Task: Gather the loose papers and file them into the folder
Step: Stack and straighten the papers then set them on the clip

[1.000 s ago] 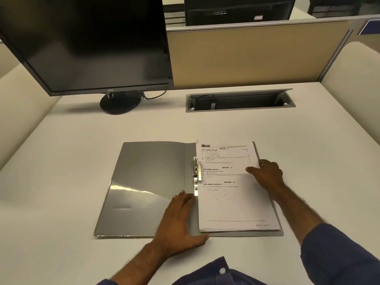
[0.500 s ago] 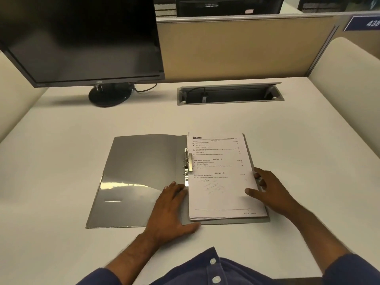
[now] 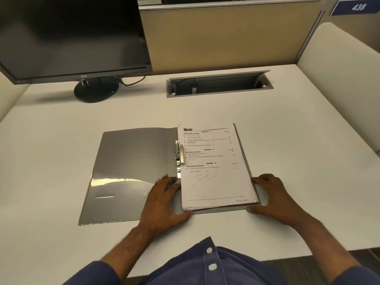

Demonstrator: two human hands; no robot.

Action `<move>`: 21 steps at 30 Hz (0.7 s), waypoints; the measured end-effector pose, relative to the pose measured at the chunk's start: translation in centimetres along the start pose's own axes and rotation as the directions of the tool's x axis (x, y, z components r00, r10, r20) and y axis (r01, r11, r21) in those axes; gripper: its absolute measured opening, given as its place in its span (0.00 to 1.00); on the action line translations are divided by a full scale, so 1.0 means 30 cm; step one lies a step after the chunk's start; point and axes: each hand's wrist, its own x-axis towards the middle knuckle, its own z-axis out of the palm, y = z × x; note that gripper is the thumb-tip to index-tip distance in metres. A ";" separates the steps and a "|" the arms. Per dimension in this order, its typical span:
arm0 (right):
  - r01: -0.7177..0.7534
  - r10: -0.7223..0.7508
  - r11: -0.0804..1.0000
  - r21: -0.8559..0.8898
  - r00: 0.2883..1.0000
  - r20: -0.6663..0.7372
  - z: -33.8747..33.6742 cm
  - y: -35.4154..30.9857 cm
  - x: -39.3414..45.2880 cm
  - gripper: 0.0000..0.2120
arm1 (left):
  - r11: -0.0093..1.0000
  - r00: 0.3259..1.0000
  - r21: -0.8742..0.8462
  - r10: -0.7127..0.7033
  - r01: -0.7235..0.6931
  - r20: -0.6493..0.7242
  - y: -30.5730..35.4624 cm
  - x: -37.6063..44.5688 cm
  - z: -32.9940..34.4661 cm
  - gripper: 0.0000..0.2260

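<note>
A grey folder (image 3: 131,167) lies open on the white desk. A stack of printed papers (image 3: 216,167) rests on its right half, beside the metal clip (image 3: 178,155) at the spine. My left hand (image 3: 164,200) lies flat on the folder near the spine, fingers spread, thumb at the stack's bottom left corner. My right hand (image 3: 271,196) rests at the folder's lower right edge, fingertips against the right side of the stack. Neither hand grips anything.
A black monitor (image 3: 70,36) on a round stand (image 3: 96,89) sits at the back left. A recessed cable tray (image 3: 220,84) is set into the desk behind the folder. Beige partitions (image 3: 226,36) enclose the desk at the back and right.
My right hand has slid down from the middle of the papers' right edge to the folder's lower right corner. The left hand has stayed put by the spine.
</note>
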 end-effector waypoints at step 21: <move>0.019 -0.020 0.999 0.045 0.999 0.033 -0.030 -0.015 0.009 0.39 | 0.991 0.996 0.130 -0.041 0.030 0.082 0.012 0.002 -0.013 0.40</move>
